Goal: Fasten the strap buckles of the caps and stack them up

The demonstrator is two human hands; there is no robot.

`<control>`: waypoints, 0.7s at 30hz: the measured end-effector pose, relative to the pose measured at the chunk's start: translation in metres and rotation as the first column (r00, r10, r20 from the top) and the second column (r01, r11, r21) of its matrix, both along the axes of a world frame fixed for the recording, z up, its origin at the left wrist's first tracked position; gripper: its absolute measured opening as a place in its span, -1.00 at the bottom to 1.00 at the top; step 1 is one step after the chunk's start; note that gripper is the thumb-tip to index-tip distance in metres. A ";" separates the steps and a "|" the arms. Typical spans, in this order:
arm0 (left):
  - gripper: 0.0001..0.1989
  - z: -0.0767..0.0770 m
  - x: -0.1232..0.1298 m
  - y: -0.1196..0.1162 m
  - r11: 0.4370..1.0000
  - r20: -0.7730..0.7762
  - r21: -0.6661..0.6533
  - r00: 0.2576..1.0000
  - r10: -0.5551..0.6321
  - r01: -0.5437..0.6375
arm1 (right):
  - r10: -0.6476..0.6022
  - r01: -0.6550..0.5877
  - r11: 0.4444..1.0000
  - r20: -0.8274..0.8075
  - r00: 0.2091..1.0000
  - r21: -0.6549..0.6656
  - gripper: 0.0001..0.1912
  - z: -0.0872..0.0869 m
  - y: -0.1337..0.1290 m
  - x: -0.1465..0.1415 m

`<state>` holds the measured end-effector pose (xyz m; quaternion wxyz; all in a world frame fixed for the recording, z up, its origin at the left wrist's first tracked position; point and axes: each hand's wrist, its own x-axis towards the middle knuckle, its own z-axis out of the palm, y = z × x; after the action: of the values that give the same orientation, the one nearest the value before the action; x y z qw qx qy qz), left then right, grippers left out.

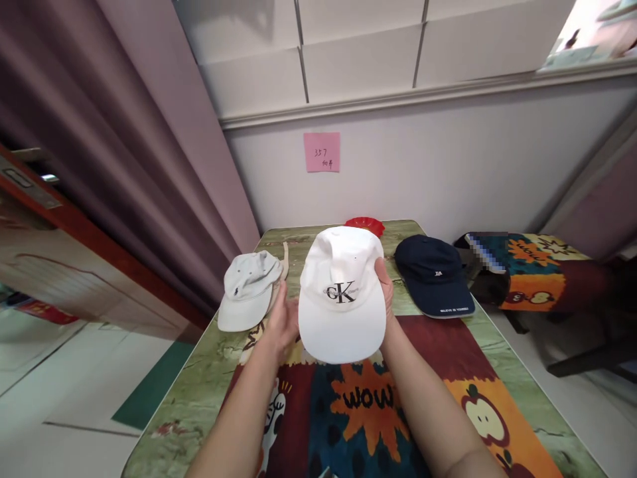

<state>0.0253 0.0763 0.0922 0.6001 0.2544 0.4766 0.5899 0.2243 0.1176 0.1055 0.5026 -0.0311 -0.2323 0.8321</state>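
A white baseball cap (343, 325) with a black "CK" print faces me at the middle of the table, its brim pointing towards me. My right hand (387, 289) grips its right side, with part of the fingers hidden behind the crown. At the cap's left edge is my left hand (283, 318), thumb raised and apart from the fingers; whether the fingertips touch the cap is hard to see. Just left of that hand lies a light grey cap (249, 289) with a small dark logo and a beige strap (285, 255). A navy cap (432, 275) lies to the right.
Behind the white cap shows a red scalloped dish (365, 224). A colourful patterned cloth (371, 411) covers part of the green marbled table (184, 392). A pink note (322, 152) is on the wall. To the right stands a cloth-covered stool (537, 272); purple curtains hang left.
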 end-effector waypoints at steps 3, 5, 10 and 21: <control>-0.25 -0.009 0.016 -0.006 0.969 0.350 0.050 0.904 -0.244 0.243 | -0.057 0.058 0.998 0.058 0.997 -0.015 -0.25 -0.007 0.002 -0.002; -0.16 -0.007 0.027 -0.005 0.961 0.466 0.129 0.840 -0.278 0.246 | -0.058 0.060 0.998 0.081 0.995 -0.018 -0.24 -0.013 0.005 -0.004; -0.11 0.004 0.038 0.011 0.938 0.547 0.260 0.765 -0.339 0.230 | -0.032 0.037 0.998 0.095 0.995 -0.051 -0.25 -0.030 0.016 -0.008; -0.02 -0.021 0.017 0.067 0.926 0.569 0.343 0.750 -0.337 0.156 | -0.019 0.040 0.986 0.134 0.991 -0.160 -0.31 -0.057 0.042 -0.012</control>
<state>0.0422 0.1431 0.0712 0.7546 0.1888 0.1291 0.6150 0.2125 0.1596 0.0486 0.4941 -0.1305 -0.1959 0.8369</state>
